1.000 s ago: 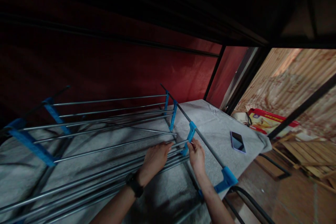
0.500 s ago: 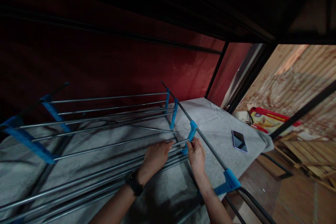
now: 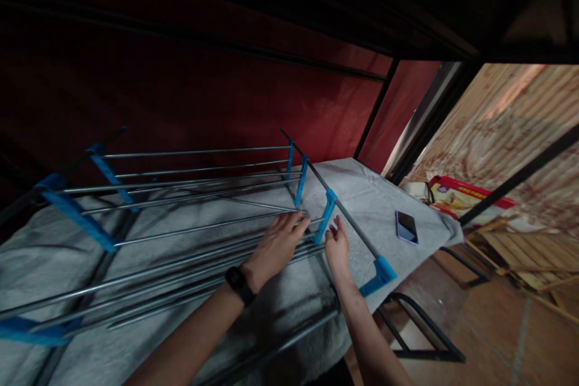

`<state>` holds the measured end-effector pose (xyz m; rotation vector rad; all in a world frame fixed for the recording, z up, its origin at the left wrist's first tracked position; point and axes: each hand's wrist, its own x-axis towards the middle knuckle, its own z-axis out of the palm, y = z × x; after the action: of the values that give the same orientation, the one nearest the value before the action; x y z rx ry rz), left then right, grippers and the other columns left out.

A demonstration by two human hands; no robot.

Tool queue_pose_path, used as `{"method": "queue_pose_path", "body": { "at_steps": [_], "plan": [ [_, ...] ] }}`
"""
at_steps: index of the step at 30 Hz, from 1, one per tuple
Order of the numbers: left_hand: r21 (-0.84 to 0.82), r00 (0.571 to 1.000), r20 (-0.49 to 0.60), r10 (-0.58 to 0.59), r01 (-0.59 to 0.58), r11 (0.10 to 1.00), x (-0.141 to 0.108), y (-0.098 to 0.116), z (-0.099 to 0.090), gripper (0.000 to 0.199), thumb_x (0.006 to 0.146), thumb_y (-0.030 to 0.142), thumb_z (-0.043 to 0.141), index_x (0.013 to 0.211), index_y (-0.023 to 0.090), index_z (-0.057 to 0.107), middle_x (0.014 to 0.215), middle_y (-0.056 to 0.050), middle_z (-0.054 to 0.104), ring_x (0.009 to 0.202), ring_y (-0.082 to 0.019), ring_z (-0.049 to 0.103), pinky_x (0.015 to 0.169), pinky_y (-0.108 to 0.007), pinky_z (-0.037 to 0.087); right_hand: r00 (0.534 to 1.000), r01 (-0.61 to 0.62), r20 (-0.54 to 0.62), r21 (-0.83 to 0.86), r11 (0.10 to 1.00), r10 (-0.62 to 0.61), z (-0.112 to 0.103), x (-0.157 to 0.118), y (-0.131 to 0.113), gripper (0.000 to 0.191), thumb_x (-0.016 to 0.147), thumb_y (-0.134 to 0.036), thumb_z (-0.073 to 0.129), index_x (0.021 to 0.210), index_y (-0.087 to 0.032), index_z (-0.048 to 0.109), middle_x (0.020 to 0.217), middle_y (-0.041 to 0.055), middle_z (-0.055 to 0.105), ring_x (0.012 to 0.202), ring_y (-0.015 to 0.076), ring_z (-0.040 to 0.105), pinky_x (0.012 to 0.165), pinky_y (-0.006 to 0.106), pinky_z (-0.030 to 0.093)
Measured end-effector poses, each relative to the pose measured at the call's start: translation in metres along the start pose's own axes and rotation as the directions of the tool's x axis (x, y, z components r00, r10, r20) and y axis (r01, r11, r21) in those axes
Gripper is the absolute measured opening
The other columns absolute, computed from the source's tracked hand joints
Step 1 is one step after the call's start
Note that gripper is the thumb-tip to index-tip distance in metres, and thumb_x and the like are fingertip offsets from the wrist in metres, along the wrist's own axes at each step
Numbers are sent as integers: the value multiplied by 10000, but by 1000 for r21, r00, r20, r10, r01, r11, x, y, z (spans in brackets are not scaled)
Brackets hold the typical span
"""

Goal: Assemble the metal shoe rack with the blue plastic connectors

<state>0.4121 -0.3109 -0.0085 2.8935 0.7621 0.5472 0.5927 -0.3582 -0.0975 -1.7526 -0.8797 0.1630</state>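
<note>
Our right hand (image 3: 338, 246), fingers loosely curled with nothing visible between them, is the nearer to the blue bracket (image 3: 324, 220), which lies just to its left; whether they touch we cannot tell. Our left hand (image 3: 279, 244) lies palm down over the metal rods (image 3: 136, 275), fingers extended and slightly spread, and the rods' long axis runs from near left to far right, towards that bracket. Farther right, the phone (image 3: 407, 227) rests on the grey cloth (image 3: 375, 193), and beyond it is a red-and-yellow box (image 3: 456, 199) whose contents we cannot see.
</note>
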Motion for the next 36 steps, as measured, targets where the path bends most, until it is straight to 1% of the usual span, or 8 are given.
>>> {"method": "queue_pose_path", "body": {
  "at_steps": [3, 5, 7, 10, 18, 26, 32, 36],
  "plan": [
    [-13, 987, 67, 146, -146, 989, -47, 5, 2, 448, 902, 22, 417, 1270, 244, 546, 1254, -49, 619, 1213, -197, 545, 1060, -361, 437, 997, -69, 43, 21, 997, 68, -17, -23, 16, 418, 819, -254, 420, 1199, -147, 557, 1226, 146, 606, 1051, 217, 618, 907, 340, 493],
    [8, 986, 154, 67, -69, 998, -83, -5, 18, 443, 886, 10, 418, 1232, 237, 577, 1213, -51, 645, 1140, -195, 594, 997, -342, 488, 961, -20, 275, -16, 1000, 24, -29, -43, 21, 324, 815, -239, 444, 1077, -176, 624, 1081, 97, 674, 981, 210, 644, 881, 334, 508],
    [74, 976, 214, -32, 17, 997, -114, -24, 41, 482, 854, -24, 396, 1235, 199, 591, 1280, -86, 624, 1181, -208, 585, 1008, -345, 488, 865, 50, 501, -91, 995, 2, -37, -61, 17, 294, 831, -211, 445, 1015, -187, 673, 999, 74, 708, 947, 213, 664, 885, 349, 511],
    [185, 944, 300, -139, 86, 979, -138, -50, 73, 617, 812, -77, 335, 1332, 183, 541, 1377, -102, 573, 1273, -227, 532, 1062, -405, 452, 786, 198, 617, -221, 955, -20, -41, -80, 2, 342, 865, -179, 449, 1104, -186, 693, 1122, 92, 701, 1034, 227, 659, 953, 369, 486],
    [346, 942, 205, -266, 185, 920, -132, -36, 102, 493, 863, -46, 363, 1298, 89, 550, 1178, -176, 635, 1083, -255, 619, 914, -414, 504, 697, 364, 716, -306, 880, -39, -30, -87, 1, 416, 919, -202, 402, 1254, -134, 638, 1249, 128, 658, 1155, 227, 625, 1027, 358, 456],
    [380, 926, 229, -301, 200, 903, -121, -32, 111, 230, 914, 66, 457, 1017, 74, 662, 983, -148, 649, 927, -232, 618, 792, -370, 479, 573, 625, 808, -324, 710, -136, 17, -69, 19, 444, 898, -169, 404, 1287, -133, 614, 1319, 142, 619, 1189, 256, 610, 1019, 366, 469],
    [357, 906, 293, -306, 193, 914, -124, -25, 97, 92, 812, 174, 646, 819, 91, 686, 866, -144, 662, 861, -245, 607, 724, -365, 443, 423, 800, 878, -244, 548, -226, 43, -62, 45, 451, 858, -196, 444, 1263, -175, 643, 1285, 145, 637, 1137, 288, 638, 974, 415, 501],
    [358, 948, 89, -305, 255, 898, -127, -2, 67, 101, 850, 168, 577, 811, 111, 650, 836, -105, 630, 886, -243, 580, 751, -370, 432, 255, 882, 883, -45, 470, -393, 46, -61, 46, 413, 873, -274, 424, 1174, -188, 692, 1279, 148, 644, 1126, 317, 642, 929, 464, 528]
  ]
}}
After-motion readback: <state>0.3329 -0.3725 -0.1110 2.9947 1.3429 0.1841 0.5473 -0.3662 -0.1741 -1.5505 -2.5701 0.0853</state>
